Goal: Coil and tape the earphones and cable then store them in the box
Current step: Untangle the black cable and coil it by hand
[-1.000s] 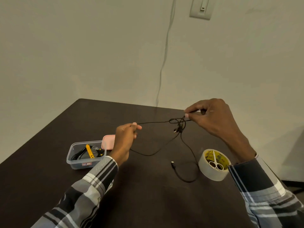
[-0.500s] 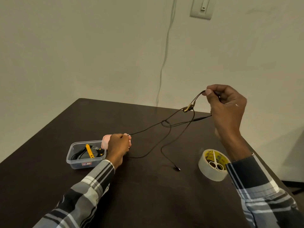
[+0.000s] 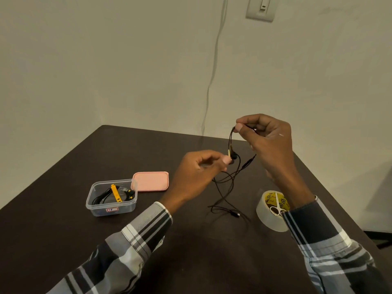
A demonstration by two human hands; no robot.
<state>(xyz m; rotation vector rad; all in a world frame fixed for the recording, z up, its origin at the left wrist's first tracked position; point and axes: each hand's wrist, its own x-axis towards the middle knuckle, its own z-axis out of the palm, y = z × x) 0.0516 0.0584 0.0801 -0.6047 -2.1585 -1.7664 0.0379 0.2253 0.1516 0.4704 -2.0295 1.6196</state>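
Thin black earphones (image 3: 230,181) with a gold-tipped earbud hang between my hands above the dark table (image 3: 63,230). My right hand (image 3: 267,139) pinches the wire at the top, held high. My left hand (image 3: 201,168) pinches the earbud just below it. Loose wire trails down onto the table, its plug lying near the tape. A clear plastic box (image 3: 111,197) at the left holds a coiled black cable bound with yellow tape. Its pink lid (image 3: 150,181) lies beside it. A roll of clear tape (image 3: 270,211) stands at the right.
Small scissors (image 3: 276,206) rest inside the tape roll's core. A wall stands behind the table, with a thin cord (image 3: 212,77) running down it and a switch plate (image 3: 261,7) at the top. The table's right edge runs close by my right sleeve.
My left hand rose from the table near the box and came right to the earbud. My right hand dropped a little and moved left, so the wire now hangs in slack loops.
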